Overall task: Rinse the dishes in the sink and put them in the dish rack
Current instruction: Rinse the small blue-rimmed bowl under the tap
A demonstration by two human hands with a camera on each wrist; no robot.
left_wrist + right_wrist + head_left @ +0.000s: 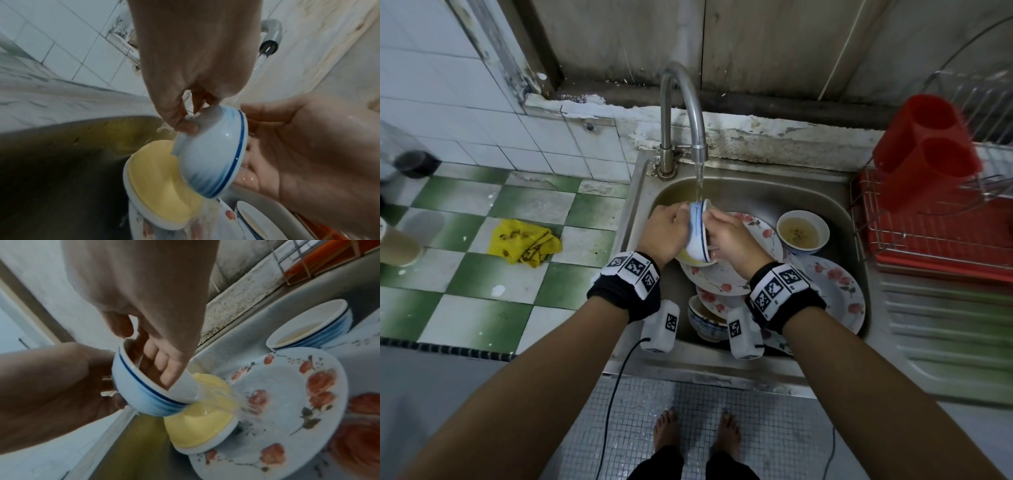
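Note:
A white bowl with a blue stripe (698,233) is tipped on its side under the running tap (681,113) over the sink (756,190). My left hand (671,226) pinches the foot of this bowl (216,154) from the left. My right hand (722,233) has its fingers (164,366) inside the bowl (139,386) and its thumb over the rim. Water runs out of it onto a yellow-filled bowl (201,423) and a floral plate (287,402) below. The red dish rack (935,240) stands to the right of the sink.
The sink also holds a bowl of cloudy liquid (803,233), a blue-patterned bowl (705,318) and a large floral plate (835,291). A red utensil holder (924,150) sits in the rack. A yellow cloth (524,243) lies on the tiled counter at left.

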